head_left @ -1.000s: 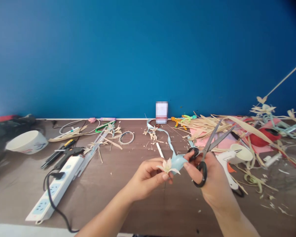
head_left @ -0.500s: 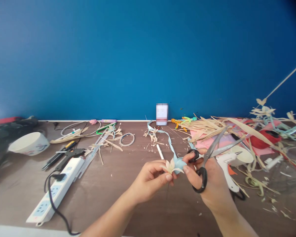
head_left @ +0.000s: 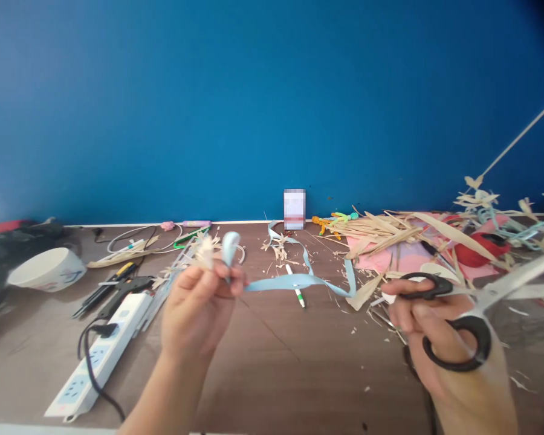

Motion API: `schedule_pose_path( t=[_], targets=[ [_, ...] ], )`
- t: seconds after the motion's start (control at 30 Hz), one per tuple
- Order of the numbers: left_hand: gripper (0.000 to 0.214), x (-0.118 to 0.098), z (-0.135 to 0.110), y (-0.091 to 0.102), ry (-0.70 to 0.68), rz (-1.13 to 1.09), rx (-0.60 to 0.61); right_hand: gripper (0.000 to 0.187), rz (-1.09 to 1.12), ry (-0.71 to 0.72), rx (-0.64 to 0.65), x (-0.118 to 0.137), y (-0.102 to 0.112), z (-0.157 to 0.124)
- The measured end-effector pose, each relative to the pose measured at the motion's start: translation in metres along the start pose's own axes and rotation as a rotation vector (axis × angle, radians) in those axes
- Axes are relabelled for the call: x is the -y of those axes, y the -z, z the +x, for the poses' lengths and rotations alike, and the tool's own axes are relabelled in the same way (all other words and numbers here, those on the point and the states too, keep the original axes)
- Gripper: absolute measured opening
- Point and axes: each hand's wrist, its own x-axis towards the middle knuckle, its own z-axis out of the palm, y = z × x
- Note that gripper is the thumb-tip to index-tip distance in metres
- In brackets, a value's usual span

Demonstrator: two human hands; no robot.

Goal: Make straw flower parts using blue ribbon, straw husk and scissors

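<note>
My left hand [head_left: 199, 311] is raised at centre left, fingers pinched on a small cream straw flower [head_left: 205, 252] and the looped end of a light blue ribbon [head_left: 294, 281]. The ribbon runs taut from that hand to the right, across the brown table [head_left: 276, 356]. My right hand [head_left: 444, 344] is at the lower right with thumb and fingers through the black handles of scissors [head_left: 476, 302]. Their silver blades are spread apart and point right, blurred by motion.
A white power strip [head_left: 95, 356] with a black cord lies at the left, with a white bowl [head_left: 45, 269], a black tool and cables behind it. A pen [head_left: 295, 287] lies mid-table. Dried straw strips [head_left: 381, 229], pink paper and red items fill the right.
My left hand has swung left and up with the flower, pulling the blue ribbon out straight. My right hand has moved right and down with the scissors, away from the flower.
</note>
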Motion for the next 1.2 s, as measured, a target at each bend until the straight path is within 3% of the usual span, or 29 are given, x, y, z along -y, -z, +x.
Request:
schedule_pose_path(
  t=[0.13,0.2,0.33,0.47,0.57,0.67,0.77,0.9,0.97,1.07,1.2],
  targets=[
    [0.009,-0.028,0.014,0.009,-0.077,-0.068,-0.110,0.005,0.082,-0.092,-0.034,-0.016,0.001,0.003],
    [0.011,-0.040,0.015,0.010,-0.110,-0.106,-0.134,0.014,0.078,-0.115,-0.042,-0.020,0.000,0.002],
    [0.012,-0.058,0.012,0.012,-0.163,-0.183,-0.180,0.010,0.090,-0.062,-0.088,-0.025,0.001,0.003],
    [0.016,-0.061,0.010,0.023,-0.164,-0.179,-0.209,0.010,0.129,-0.055,-0.128,-0.028,0.002,0.008],
    [0.009,-0.048,0.007,0.038,-0.096,-0.197,-0.222,0.012,0.113,-0.074,-0.093,-0.030,-0.001,0.007],
    [0.003,-0.025,0.002,0.050,-0.047,-0.206,-0.185,0.021,0.120,-0.104,-0.008,-0.030,-0.006,0.004],
    [0.009,0.003,-0.005,0.055,0.138,-0.198,-0.144,0.024,0.082,-0.113,0.087,-0.028,-0.015,0.000],
    [0.009,0.032,-0.013,0.057,0.254,-0.293,-0.110,0.028,-0.036,-0.167,0.365,-0.028,-0.034,-0.009],
    [0.008,0.040,-0.015,0.059,0.264,-0.339,-0.119,0.029,-0.097,-0.206,0.502,-0.030,-0.043,-0.015],
    [0.006,0.044,-0.013,0.064,0.268,-0.383,-0.147,0.025,-0.186,-0.282,0.593,-0.036,-0.050,-0.022],
    [0.004,0.038,-0.004,0.075,0.188,-0.417,-0.207,0.022,-0.617,-0.286,0.801,-0.050,-0.042,-0.028]
  ],
)
